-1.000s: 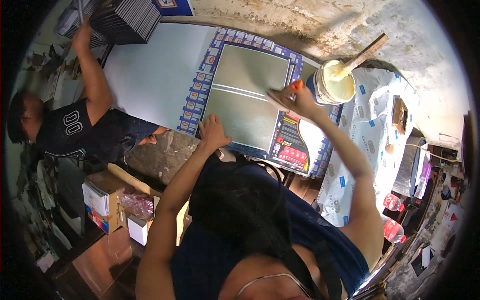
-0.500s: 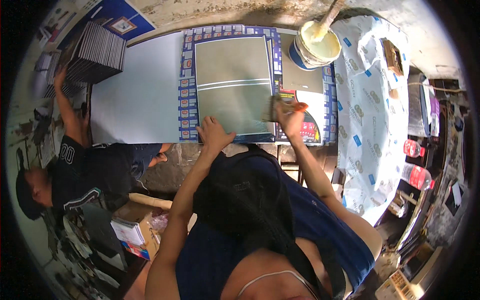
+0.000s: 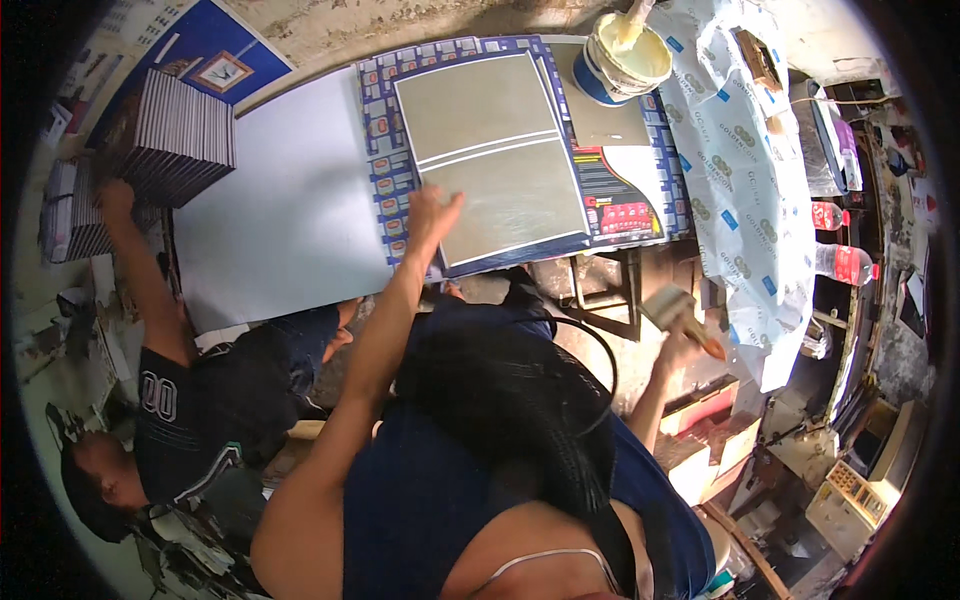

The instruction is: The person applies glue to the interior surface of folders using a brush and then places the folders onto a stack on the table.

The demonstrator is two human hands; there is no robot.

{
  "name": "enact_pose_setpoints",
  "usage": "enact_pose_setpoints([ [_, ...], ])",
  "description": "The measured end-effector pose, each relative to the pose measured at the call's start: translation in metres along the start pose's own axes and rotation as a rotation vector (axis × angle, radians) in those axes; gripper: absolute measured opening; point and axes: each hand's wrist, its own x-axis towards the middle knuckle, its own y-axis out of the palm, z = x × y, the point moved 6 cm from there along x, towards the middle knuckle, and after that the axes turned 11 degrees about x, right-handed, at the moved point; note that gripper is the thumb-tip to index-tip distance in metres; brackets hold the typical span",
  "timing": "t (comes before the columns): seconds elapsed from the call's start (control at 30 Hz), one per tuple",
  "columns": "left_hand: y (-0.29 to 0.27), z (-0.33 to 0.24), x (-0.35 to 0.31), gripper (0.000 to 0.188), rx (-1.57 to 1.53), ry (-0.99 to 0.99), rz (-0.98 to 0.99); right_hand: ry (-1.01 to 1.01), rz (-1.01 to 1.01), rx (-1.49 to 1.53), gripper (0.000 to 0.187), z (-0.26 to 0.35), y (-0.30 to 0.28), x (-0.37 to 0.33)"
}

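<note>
Grey-green sheet [image 3: 515, 190], white-bordered, in two panels: upper centre of the frame, lying over blue patterned paper [image 3: 387, 190]. Left hand [image 3: 436, 218]: grip spread, at the sheet's left edge; cannot tell whether it touches. Right hand [image 3: 682, 345]: right of centre, grip wrapped around an orange-handled flat brush [image 3: 667, 306], well apart from the sheet. Bucket [image 3: 599, 82], blue and white, holding pale paste [image 3: 642, 60]: upper right. Co-worker's hand [image 3: 117, 195]: left of the frame, near dark stack [image 3: 190, 125].

Pale tabletop [image 3: 280, 215], blue printed sheet [image 3: 386, 150] on it, book stack [image 3: 190, 122] possibly too
</note>
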Motion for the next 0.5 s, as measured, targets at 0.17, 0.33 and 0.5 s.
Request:
enact_pose_setpoints([
  [0.17, -0.021, 0.042, 0.08, 0.041, -0.497, -0.29, 0.131, 0.212, -0.23, -0.338, 0.035, 0.032, -0.045, -0.071],
  [0.33, -0.041, 0.025, 0.083, 0.024, -0.456, -0.321, 0.139, 0.255, -0.272, -0.322, 0.043, 0.012, -0.052, -0.127],
  [0.5, -0.034, 0.053, 0.107, 0.016, -0.584, -0.23, 0.102, 0.206, -0.229, -0.212, 0.036, 0.004, -0.018, -0.11],
])
